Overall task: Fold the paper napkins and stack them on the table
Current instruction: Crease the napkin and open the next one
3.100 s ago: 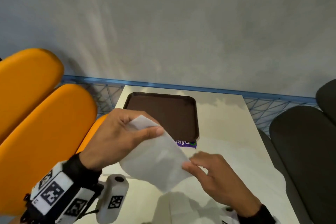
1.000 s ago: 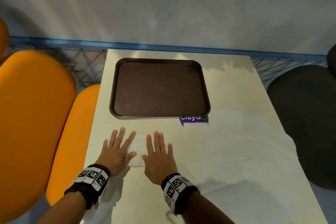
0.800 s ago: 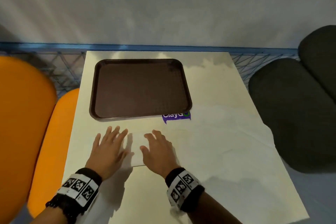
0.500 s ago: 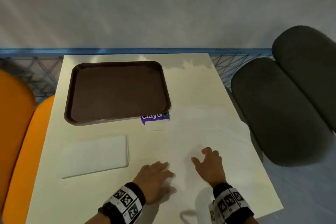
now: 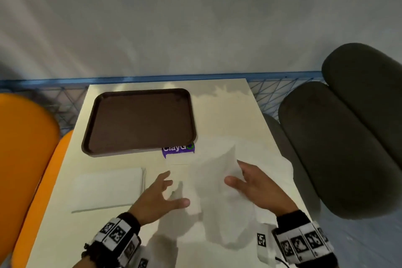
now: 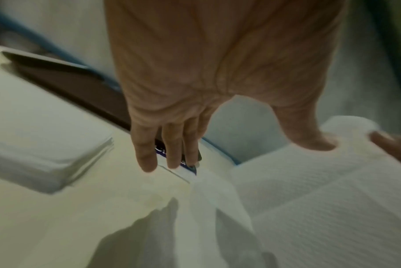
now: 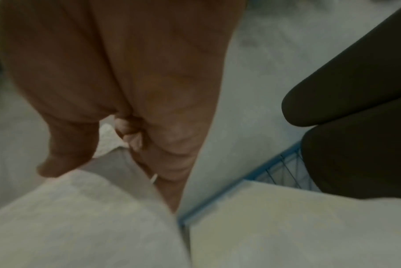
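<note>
A folded white napkin stack lies flat on the table's near left; the left wrist view shows the stack too. To its right, an unfolded napkin is raised off the table, crumpled and upright. My right hand pinches its top right part between thumb and curled fingers. My left hand has straight, spread fingers. Its thumb touches the napkin's left edge.
An empty brown tray sits at the far left of the cream table, with a purple sticker at its near corner. More pale paper lies flat at the right. Orange seats stand left and dark grey seats right.
Both hands left the folded napkin at the left and moved right. My right hand has picked up an unfolded sheet and raised it; the left hand has come up beside it.
</note>
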`<action>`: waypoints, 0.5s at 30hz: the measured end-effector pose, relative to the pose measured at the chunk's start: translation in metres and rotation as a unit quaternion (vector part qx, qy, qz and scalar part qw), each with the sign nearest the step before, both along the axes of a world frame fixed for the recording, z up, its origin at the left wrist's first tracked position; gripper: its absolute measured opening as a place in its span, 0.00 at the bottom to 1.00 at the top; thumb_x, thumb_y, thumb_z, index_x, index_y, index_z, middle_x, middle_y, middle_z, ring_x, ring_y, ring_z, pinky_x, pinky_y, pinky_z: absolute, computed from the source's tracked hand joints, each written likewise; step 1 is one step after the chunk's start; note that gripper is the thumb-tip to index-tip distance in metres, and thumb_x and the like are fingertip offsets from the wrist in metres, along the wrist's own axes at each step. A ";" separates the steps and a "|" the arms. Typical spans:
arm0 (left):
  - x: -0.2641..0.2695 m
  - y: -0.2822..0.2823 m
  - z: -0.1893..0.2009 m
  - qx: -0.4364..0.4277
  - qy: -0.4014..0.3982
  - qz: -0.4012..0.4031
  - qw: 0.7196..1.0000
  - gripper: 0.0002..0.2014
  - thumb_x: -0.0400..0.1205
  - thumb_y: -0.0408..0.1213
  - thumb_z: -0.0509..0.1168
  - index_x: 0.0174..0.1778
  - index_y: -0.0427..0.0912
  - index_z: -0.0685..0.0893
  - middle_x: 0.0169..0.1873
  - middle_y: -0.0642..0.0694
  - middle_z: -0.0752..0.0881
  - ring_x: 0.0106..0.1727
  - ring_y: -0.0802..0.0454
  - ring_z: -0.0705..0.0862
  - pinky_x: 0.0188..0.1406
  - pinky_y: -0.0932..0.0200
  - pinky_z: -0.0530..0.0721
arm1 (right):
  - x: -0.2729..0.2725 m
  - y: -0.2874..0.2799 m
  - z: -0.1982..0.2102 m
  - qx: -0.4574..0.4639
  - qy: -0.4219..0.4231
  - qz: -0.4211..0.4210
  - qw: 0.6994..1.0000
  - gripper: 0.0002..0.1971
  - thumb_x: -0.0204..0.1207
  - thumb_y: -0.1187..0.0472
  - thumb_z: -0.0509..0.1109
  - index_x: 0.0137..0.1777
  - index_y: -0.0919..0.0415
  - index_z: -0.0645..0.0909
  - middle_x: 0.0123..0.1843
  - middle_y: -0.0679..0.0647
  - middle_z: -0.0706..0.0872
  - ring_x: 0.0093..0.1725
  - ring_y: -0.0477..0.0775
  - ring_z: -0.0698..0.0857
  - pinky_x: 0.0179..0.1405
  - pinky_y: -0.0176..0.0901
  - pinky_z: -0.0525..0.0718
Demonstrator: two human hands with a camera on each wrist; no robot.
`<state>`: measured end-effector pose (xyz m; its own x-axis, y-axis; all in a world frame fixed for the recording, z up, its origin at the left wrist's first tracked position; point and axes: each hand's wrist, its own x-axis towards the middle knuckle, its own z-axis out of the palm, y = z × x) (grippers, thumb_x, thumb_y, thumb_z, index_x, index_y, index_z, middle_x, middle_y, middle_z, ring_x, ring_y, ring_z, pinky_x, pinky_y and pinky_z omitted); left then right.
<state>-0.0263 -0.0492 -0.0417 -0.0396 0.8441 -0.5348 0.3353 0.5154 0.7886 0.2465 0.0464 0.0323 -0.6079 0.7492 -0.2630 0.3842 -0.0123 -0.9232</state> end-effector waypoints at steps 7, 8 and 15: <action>0.034 0.028 0.043 -0.063 -0.359 0.043 0.930 0.56 0.54 0.60 0.85 0.78 0.47 0.72 0.69 0.44 0.85 0.70 0.44 0.82 0.74 0.45 0.75 | 0.020 0.004 0.061 -0.036 0.166 -0.069 0.983 0.18 0.75 0.49 0.77 0.60 0.59 0.86 0.57 0.68 0.90 0.55 0.64 0.91 0.56 0.57 0.88; 0.041 0.029 0.047 -0.063 -0.383 0.025 0.921 0.57 0.54 0.63 0.85 0.77 0.46 0.72 0.70 0.43 0.84 0.71 0.41 0.81 0.73 0.44 0.75 | 0.024 0.002 0.062 -0.049 0.182 -0.075 0.979 0.23 0.71 0.45 0.81 0.61 0.56 0.86 0.58 0.67 0.90 0.57 0.65 0.90 0.57 0.58 0.88; 0.052 0.022 0.073 -0.010 -0.431 0.008 0.902 0.33 0.67 0.36 0.84 0.67 0.29 0.83 0.62 0.31 0.87 0.56 0.40 0.90 0.57 0.48 0.88 | 0.049 -0.013 0.058 -0.059 0.207 -0.135 0.967 0.22 0.77 0.52 0.78 0.69 0.56 0.83 0.66 0.66 0.88 0.64 0.73 0.86 0.67 0.76 0.80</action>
